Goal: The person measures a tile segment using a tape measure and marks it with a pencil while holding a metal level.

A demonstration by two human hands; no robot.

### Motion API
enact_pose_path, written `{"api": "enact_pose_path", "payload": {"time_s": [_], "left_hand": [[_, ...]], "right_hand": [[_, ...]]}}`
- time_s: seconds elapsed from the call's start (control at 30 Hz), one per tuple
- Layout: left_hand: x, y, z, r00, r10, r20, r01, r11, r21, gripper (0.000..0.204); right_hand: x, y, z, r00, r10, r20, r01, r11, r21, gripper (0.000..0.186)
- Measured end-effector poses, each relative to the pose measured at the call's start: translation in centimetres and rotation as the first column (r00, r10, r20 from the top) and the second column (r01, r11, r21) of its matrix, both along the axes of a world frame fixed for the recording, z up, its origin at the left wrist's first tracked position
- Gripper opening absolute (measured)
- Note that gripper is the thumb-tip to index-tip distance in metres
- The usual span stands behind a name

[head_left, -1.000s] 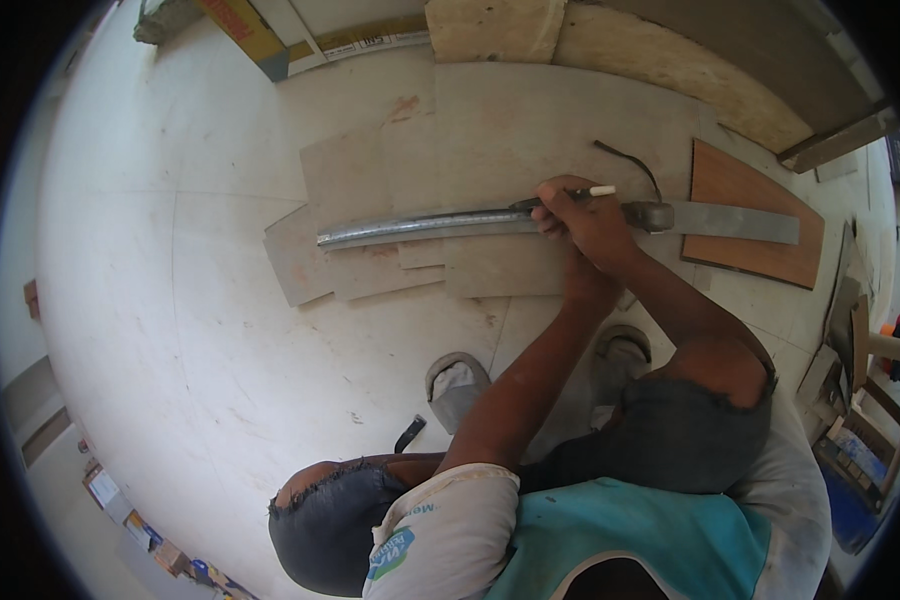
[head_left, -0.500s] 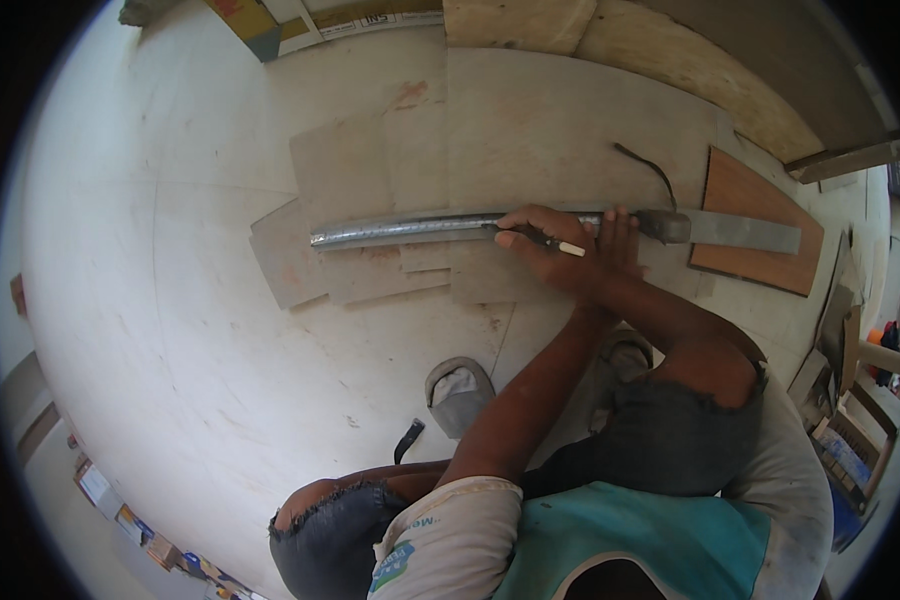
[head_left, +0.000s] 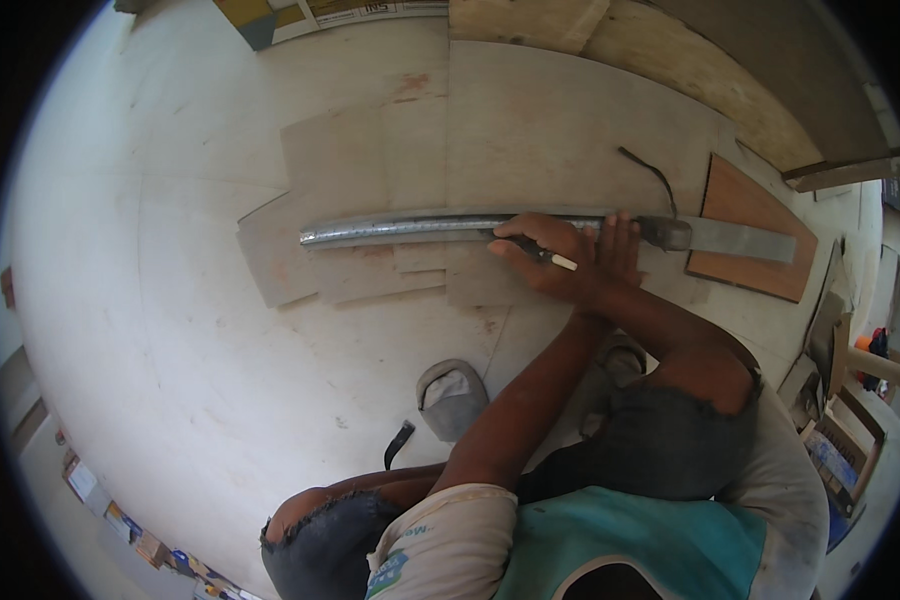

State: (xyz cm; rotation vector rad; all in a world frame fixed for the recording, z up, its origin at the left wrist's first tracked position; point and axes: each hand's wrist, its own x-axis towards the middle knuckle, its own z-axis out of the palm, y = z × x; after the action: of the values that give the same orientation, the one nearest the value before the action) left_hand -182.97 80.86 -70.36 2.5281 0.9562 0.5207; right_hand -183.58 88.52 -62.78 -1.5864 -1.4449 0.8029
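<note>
A long silvery metal strip (head_left: 400,231) with faint marks along it lies across thin flat sheets on the floor. At its right end sits a dark grey case (head_left: 665,233) with a thin black strap, which looks like a tape measure. My forearms cross. My left hand (head_left: 620,255) is laid flat across the strip beside the case, its fingers stretched out. My right hand (head_left: 545,258) is left of it and grips a black pen (head_left: 562,262) with a white end. The pen's tip is close to the strip's near edge and partly hidden by the fingers.
A flat grey bar (head_left: 750,241) reaches right from the case over a brown wooden board (head_left: 755,265). Thin grey-beige sheets (head_left: 340,165) overlap around the strip. Plywood (head_left: 690,90) stands along the far right, and a printed box (head_left: 320,12) at the far edge. A grey shoe (head_left: 452,400) is near my knees.
The whole view has shifted slightly. My right hand and the pen have tilted a little at the strip's near edge. My left hand stays flat on it.
</note>
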Motion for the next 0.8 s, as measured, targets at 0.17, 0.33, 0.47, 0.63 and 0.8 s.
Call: {"api": "enact_pose_path", "payload": {"time_s": [0.17, 0.33, 0.47, 0.63, 0.8], "left_hand": [[0.0, 0.1, 0.0, 1.0, 0.015, 0.021, -0.014, 0.999, -0.031, 0.092], [-0.3, 0.3, 0.4, 0.999, 0.002, 0.053, 0.0, 1.0, -0.03, 0.089], [-0.4, 0.4, 0.5, 0.999, 0.0, 0.046, 0.001, 1.0, -0.029, 0.087], [-0.5, 0.4, 0.7, 0.999, -0.011, 0.031, 0.012, 0.999, -0.031, 0.086], [-0.4, 0.4, 0.6, 1.0, -0.003, 0.028, 0.004, 1.0, -0.031, 0.086]], "right_hand": [[-0.3, 0.0, 0.7, 1.0, -0.006, 0.017, 0.006, 1.0, 0.016, 0.02], [-0.1, -0.1, -0.7, 0.999, 0.016, -0.029, -0.014, 0.998, 0.064, 0.021], [0.0, -0.1, -0.9, 0.998, 0.048, 0.028, -0.05, 0.994, 0.097, 0.02], [0.0, -0.2, -0.8, 1.0, 0.028, -0.014, -0.027, 0.997, 0.075, 0.02], [-0.1, -0.1, -1.0, 0.998, 0.065, -0.006, -0.064, 0.992, 0.112, 0.019]]}}
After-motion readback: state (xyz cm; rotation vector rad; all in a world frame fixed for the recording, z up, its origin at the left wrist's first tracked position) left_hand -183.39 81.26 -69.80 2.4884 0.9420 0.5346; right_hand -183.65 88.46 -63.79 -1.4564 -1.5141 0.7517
